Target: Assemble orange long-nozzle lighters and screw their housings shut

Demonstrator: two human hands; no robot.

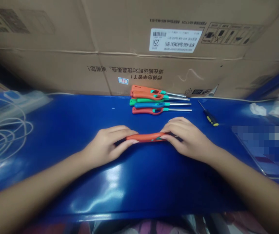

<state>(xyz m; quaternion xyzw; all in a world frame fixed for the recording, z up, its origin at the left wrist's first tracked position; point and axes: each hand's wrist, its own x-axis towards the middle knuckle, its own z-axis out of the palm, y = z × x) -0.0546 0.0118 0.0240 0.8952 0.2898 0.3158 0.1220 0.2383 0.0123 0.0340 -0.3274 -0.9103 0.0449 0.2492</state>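
Note:
Between my two hands lies an orange long-nosed lighter (144,138), held level just over the blue table or against it; I cannot tell which. My left hand (110,143) pinches its handle end between thumb and fingers. At the trigger end, my right hand (184,136) grips it the same way and hides its metal nozzle. Beyond them rests a bunch of similar lighters, nozzles pointing right: orange ones (144,95) at the back, then a green one (132,102), a blue one (146,105) and a red one (143,110) in front.
A screwdriver (210,117) with a black and yellow handle lies right of the bunch. A large cardboard box (120,39) walls off the back of the blue table (120,188). Coiled white cable (7,143) sits at left, crumpled white tissue (258,109) at right.

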